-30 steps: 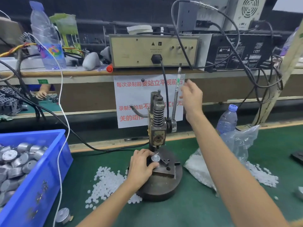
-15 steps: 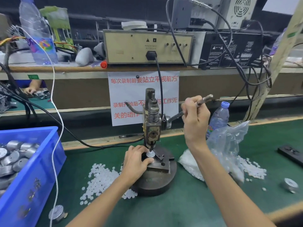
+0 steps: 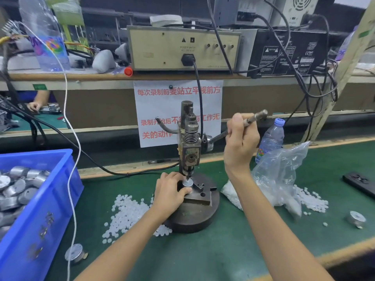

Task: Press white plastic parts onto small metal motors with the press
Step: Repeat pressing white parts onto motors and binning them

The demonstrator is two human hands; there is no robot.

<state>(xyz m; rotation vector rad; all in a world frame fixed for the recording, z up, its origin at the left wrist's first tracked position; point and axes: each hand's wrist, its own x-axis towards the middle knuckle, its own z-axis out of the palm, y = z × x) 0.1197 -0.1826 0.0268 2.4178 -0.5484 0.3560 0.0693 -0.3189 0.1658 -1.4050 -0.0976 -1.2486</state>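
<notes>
Right grip [image 3: 241, 144] clenches lever [image 3: 256, 116] | left grip [image 3: 170, 189] pinches round silver motor [image 3: 187, 183] under press [image 3: 190, 153]

Press base [image 3: 194, 216]: dark, matt, worn metal. Motors [image 3: 18, 185]: dull silver metal (in a glossy blue plastic crate [image 3: 40, 220]). Parts [image 3: 129, 211]: white, smooth plastic. Bag [image 3: 284, 169]: clear, crinkled film. Bench mat [image 3: 223, 250]: matt green.
</notes>
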